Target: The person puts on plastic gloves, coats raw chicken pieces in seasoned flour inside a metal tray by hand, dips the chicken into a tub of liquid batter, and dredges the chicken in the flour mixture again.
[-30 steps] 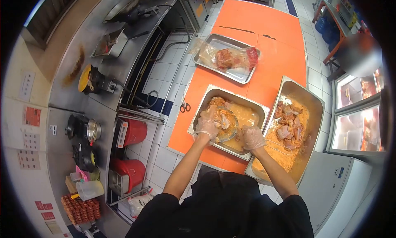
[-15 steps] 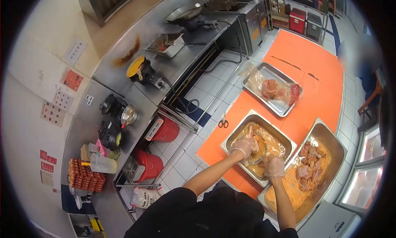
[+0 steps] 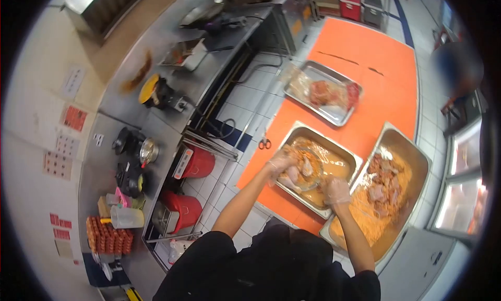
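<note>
In a clear plastic glove, my left hand is at the left side of a steel pan of orange-brown liquid, against chicken pieces; its fingers are blurred. A round wire strainer with chicken in it sits in the liquid between my hands. My right hand, gloved too, is closed at the pan's right side, round what looks like the strainer's handle. Right of it, a larger steel pan holds orange crumbly coating and coated meat pieces.
Behind the pans, a metal tray bears bagged meat. Scissors lie at the orange table's left edge. A steel counter with pans and egg trays runs along the left. A blurred person is at the far right.
The view has swung, shifting the scene in the frame. My left hand has moved to the pan's left edge, and the chicken beside it now shows more. My right hand stays closed by the strainer.
</note>
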A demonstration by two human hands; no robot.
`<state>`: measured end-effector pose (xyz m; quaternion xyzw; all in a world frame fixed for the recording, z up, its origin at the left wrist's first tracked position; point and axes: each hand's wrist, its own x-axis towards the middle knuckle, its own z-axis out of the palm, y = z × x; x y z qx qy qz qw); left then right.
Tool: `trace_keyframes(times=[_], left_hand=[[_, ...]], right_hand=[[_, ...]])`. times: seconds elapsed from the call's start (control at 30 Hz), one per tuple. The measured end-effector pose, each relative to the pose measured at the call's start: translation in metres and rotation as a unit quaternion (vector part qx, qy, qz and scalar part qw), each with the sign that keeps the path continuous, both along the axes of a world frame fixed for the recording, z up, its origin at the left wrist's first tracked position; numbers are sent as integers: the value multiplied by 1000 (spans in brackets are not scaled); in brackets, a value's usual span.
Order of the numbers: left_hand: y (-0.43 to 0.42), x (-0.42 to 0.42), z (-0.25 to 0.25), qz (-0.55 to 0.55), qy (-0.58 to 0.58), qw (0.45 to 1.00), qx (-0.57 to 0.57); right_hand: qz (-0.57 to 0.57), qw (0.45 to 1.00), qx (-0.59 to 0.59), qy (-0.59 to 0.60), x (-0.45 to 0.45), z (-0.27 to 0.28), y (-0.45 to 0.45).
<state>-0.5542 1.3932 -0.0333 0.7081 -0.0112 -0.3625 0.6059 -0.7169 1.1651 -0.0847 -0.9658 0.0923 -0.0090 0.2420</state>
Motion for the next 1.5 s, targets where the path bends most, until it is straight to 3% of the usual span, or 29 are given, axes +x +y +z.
trace_keyframes(times=[0.13, 0.2, 0.27, 0.33, 0.4, 0.43, 0.53, 0.57, 0.6, 0.63, 0.73, 0.77, 0.87, 0.9, 0.93, 1.03, 1.07, 1.1, 1.13, 1.17, 1.2, 1.23, 1.37, 1.5], left_hand=[[0, 4, 10, 36, -2, 998, -61], [-2, 3, 17, -21, -41, 998, -50], [-14, -4, 70, -53, -146, 982, 103], [-16, 5, 37, -37, -180, 981, -62], [-41, -5, 64, -48, -158, 981, -99], [-58, -6, 68, -79, -219, 960, -155], [-119, -24, 125, -179, -212, 956, -93], [-143, -35, 131, -193, -172, 952, -162], [-168, -37, 103, -218, -199, 940, -172], [-192, -39, 76, -241, -225, 926, -183], [-271, -83, 74, -313, -290, 903, -49], [-298, -97, 42, -300, -228, 921, -96], [-313, -114, 31, -375, -340, 860, 69], [-308, -120, 34, -382, -407, 824, 97], [-303, -122, 33, -361, -396, 839, 97], [-257, -97, 69, -343, -321, 879, 86], [-234, -85, 79, -339, -379, 847, 156], [-210, -62, 36, -316, -425, 837, 136], [-168, -52, 75, -319, -327, 874, 166], [-130, -48, 89, -281, -389, 866, 141], [-101, -35, 88, -319, -406, 828, 219], [-78, -26, 74, -351, -419, 784, 295], [-23, -26, 50, -450, -373, 727, 360], [-18, -26, -6, -388, -358, 774, 349]], right_hand=[[-25, 1000, -16, -6, 2, 13, 9], [22, 998, -11, -53, -3, 6, 3], [38, 999, -8, -16, -2, -11, 1], [-2, 1000, 0, -12, -5, 15, 6], [-19, 999, -26, -34, -3, -1, 8], [-30, 999, -30, -25, -3, -5, 9], [-6, 999, -30, -38, -2, -4, 8], [-22, 999, -30, 14, -3, 6, 7], [-27, 997, -30, 62, 0, 10, 11], [-15, 999, -17, -32, -3, -2, 7], [-211, 936, 51, -277, -1, 18, 49], [-271, 902, 72, -327, 3, 32, 60], [-112, 989, 2, -97, 6, 29, 30], [-63, 998, -25, -15, 4, 26, 19], [-16, 996, -49, 69, 0, 21, 13], [-2, 999, -46, 2, -5, 6, 8], [2, 998, -45, -34, -5, 2, 7], [4, 997, -44, -69, -6, -3, 7], [-22, 999, -30, 10, 0, 1, 8], [-46, 995, -23, 91, 6, 5, 10], [-52, 994, -18, 93, 6, 2, 10], [-45, 996, -23, 76, 3, -3, 9], [26, 999, -25, -4, -2, -17, 0], [-13, 1000, -20, -6, 1, 2, 12]])
